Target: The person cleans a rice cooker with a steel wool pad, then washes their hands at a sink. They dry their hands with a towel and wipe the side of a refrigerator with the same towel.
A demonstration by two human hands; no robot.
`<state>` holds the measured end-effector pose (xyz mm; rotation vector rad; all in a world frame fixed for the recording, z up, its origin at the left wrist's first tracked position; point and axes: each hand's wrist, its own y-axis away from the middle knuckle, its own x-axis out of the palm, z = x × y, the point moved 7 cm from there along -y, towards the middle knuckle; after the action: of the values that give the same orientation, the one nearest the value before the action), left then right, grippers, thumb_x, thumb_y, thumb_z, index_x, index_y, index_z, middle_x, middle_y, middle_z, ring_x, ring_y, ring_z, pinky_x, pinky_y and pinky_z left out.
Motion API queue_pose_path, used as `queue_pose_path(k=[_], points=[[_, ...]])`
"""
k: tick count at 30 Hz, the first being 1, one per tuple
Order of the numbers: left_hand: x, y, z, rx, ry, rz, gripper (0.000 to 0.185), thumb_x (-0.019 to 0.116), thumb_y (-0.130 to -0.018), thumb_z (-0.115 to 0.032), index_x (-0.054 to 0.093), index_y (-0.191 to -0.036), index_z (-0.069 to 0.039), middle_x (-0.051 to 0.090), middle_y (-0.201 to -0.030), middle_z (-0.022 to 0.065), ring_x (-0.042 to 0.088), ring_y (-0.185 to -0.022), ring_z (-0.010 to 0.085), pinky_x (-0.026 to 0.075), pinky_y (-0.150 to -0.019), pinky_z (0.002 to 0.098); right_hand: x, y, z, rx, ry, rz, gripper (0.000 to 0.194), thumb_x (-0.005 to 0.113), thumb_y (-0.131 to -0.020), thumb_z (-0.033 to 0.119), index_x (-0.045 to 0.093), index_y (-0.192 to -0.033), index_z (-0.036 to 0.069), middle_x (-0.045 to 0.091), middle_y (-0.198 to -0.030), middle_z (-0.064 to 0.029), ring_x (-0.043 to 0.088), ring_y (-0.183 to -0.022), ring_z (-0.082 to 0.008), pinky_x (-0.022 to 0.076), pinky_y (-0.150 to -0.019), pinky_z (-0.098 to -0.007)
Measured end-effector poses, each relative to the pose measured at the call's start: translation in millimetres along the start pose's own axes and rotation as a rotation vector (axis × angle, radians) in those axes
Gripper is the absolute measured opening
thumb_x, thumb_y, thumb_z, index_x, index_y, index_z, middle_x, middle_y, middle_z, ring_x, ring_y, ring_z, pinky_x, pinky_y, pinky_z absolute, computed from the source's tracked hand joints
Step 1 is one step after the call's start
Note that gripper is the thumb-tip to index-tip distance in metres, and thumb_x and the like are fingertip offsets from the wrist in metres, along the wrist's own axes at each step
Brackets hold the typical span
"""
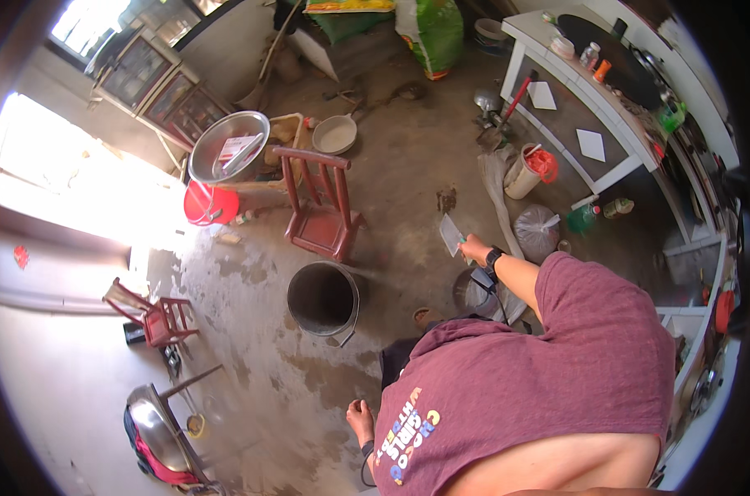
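Observation:
My right hand [474, 249], with a black watch at the wrist, grips a flat, pale grey-bladed tool [451, 235] by its green handle, above the floor. Its exact kind is unclear. My left hand [360, 416] hangs lower down beside the maroon shirt, its fingers loosely curled; nothing shows in it, though the palm is hidden. A deep dark bucket [323, 263] with a wire handle stands on the floor, left of my right hand. Just below the right hand are a round basin [464, 297] and a dark device on a cable [483, 279].
A red wooden chair [322, 230] stands beyond the bucket. To the right are a knotted plastic bag [536, 232], a pale bin [521, 177] with a red bag and a white-tiled counter [570, 93]. A metal bowl [202, 149] and a red bucket [217, 211] stand upper left. Wet patches mark the floor.

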<state>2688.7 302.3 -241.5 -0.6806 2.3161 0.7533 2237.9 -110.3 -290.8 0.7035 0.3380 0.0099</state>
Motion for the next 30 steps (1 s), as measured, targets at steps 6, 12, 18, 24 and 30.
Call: queue_pose_path(k=[6,12,18,24,30], points=[[26,-102,-18,0.165,-0.163,0.157,0.023,0.063,-0.084,-0.015,0.066,-0.091,0.006,0.068,-0.075,0.0198,0.067,-0.064,0.0289,0.052,-0.061,0.0370,-31,2,-2,0.019,-0.244,-0.155,0.017,0.059,-0.087,0.016,0.055,-0.082,0.000,0.056,-0.066,-0.0106,0.057,-0.056,-0.0230,0.0430,-0.048,-0.0388],[53,-191,-24,0.357,-0.448,0.357,0.022,0.062,-0.084,-0.015,0.066,-0.090,0.006,0.068,-0.074,0.0191,0.067,-0.063,0.0279,0.052,-0.060,0.0371,-69,17,29,-0.184,-0.230,-0.443,0.022,0.057,-0.091,0.021,0.047,-0.093,0.002,0.055,-0.066,-0.0102,0.054,-0.048,-0.0185,0.0420,-0.041,-0.0370],[33,-331,-113,0.353,-0.160,0.470,0.021,0.060,-0.084,-0.012,0.065,-0.085,0.008,0.066,-0.065,0.0149,0.066,-0.061,0.0213,0.051,-0.055,0.0352,-71,60,60,-0.163,-0.285,-0.647,0.028,0.060,-0.089,0.026,0.047,-0.094,0.001,0.058,-0.069,-0.0132,0.057,-0.055,-0.0290,0.0450,-0.049,-0.0406],[77,-400,-208,0.372,-0.294,0.656,0.022,0.058,-0.085,-0.010,0.062,-0.074,0.008,0.064,-0.060,0.0135,0.063,-0.053,0.0189,0.050,-0.051,0.0325,-96,136,81,-0.346,-0.015,-1.222,0.034,0.064,-0.086,0.032,0.052,-0.089,0.001,0.061,-0.078,-0.0215,0.058,-0.077,-0.0422,0.0440,-0.064,-0.0470],[138,-387,-285,0.569,-0.369,0.741,0.021,0.056,-0.086,-0.012,0.062,-0.079,0.006,0.064,-0.063,0.0172,0.064,-0.054,0.0236,0.050,-0.052,0.0339,-110,152,19,-0.073,-0.773,-0.852,0.027,0.063,-0.090,0.026,0.051,-0.084,0.003,0.054,-0.065,-0.0053,0.050,-0.050,-0.0149,0.0417,-0.043,-0.0309]])
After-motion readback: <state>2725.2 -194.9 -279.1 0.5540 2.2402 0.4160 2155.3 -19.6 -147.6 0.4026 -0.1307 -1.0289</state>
